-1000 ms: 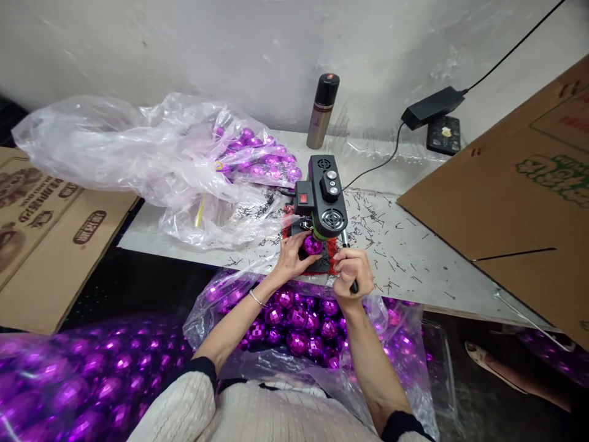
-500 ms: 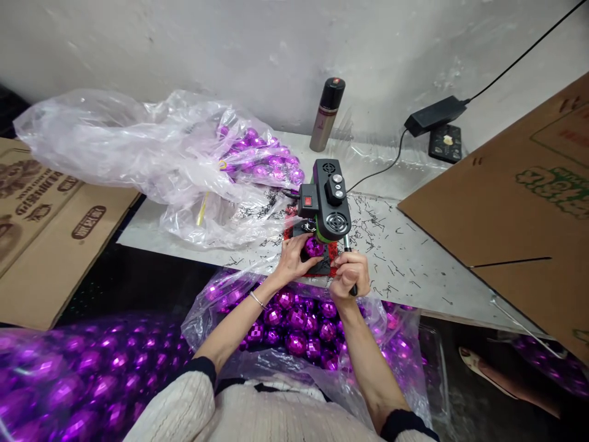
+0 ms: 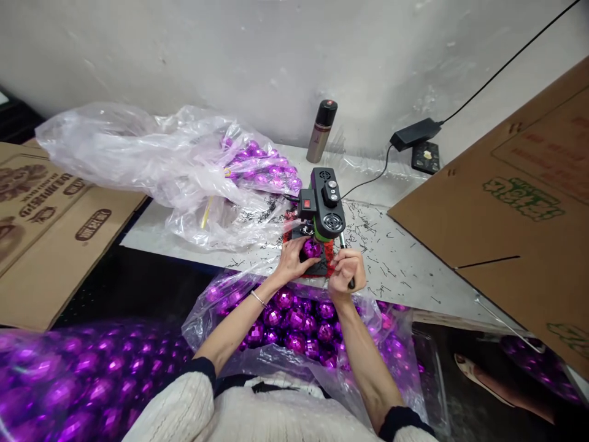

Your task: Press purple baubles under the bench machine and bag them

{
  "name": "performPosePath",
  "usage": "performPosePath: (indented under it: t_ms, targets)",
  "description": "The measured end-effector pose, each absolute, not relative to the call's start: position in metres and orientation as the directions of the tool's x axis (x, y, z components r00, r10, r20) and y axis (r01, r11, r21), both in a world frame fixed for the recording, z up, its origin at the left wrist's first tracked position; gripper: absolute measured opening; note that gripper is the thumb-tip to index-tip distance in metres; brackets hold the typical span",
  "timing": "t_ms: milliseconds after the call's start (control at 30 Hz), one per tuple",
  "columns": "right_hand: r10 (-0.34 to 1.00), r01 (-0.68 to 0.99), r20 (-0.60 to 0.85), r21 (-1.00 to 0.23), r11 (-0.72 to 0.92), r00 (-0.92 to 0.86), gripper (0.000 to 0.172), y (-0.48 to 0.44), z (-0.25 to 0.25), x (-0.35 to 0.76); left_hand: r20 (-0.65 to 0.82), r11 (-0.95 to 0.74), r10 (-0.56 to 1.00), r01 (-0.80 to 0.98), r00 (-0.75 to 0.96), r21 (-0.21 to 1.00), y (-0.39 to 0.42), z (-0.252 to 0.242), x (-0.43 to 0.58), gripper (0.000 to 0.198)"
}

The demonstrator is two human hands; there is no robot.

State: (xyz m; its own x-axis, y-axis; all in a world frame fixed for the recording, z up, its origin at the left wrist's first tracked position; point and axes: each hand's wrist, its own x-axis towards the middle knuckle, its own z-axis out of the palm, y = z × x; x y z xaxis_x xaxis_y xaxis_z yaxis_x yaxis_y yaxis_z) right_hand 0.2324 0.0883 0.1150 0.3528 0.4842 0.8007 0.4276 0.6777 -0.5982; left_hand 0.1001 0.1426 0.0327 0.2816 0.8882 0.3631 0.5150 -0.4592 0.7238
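A small black bench drill press (image 3: 327, 205) with a red switch stands on the table. Under its head my left hand (image 3: 294, 259) holds a shiny purple bauble (image 3: 312, 248) between thumb and fingers, against the black base (image 3: 317, 267). My right hand (image 3: 347, 270) is wrapped round the lever (image 3: 352, 283) at the machine's right side. The drill tip is hidden behind the head, so I cannot tell whether it touches the bauble. Just below the table edge, an open clear bag holds many purple faceted baubles (image 3: 294, 319).
A clear plastic bag (image 3: 138, 153) with purple baubles lies at the left back. Near the wall stand a spray can (image 3: 321, 132) and a power adapter (image 3: 415, 134) with its cord. Cardboard boxes (image 3: 506, 202) flank the table (image 3: 400, 270), where black shavings are scattered. A person's foot (image 3: 483, 379) shows at lower right.
The view has shifted slightly. My left hand still holds the bauble under the drill head, and my right hand stays on the lever with little visible movement.
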Motion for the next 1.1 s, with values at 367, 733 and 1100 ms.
performPosePath:
  t_ms: [367, 733, 1100]
  targets:
    - [0.532, 0.502, 0.805, -0.584, 0.638, 0.261, 0.037, 0.08, 0.149, 0.238, 0.354, -0.704, 0.664, 0.39, 0.659, 0.594, 0.05, 0.058, 0.053, 0.064]
    - [0.521, 0.482, 0.817, -0.57, 0.665, 0.247, 0.034, 0.078, 0.145, 0.236, 0.215, -0.195, 0.973, 0.777, 0.079, 0.599, 0.201, 0.094, 0.021, 0.019]
    - [0.51, 0.509, 0.83, -0.547, 0.665, 0.225, 0.031, 0.077, 0.139, 0.237, -0.029, 0.104, 0.989, 0.546, -0.144, 0.831, 0.332, 0.113, 0.052, 0.015]
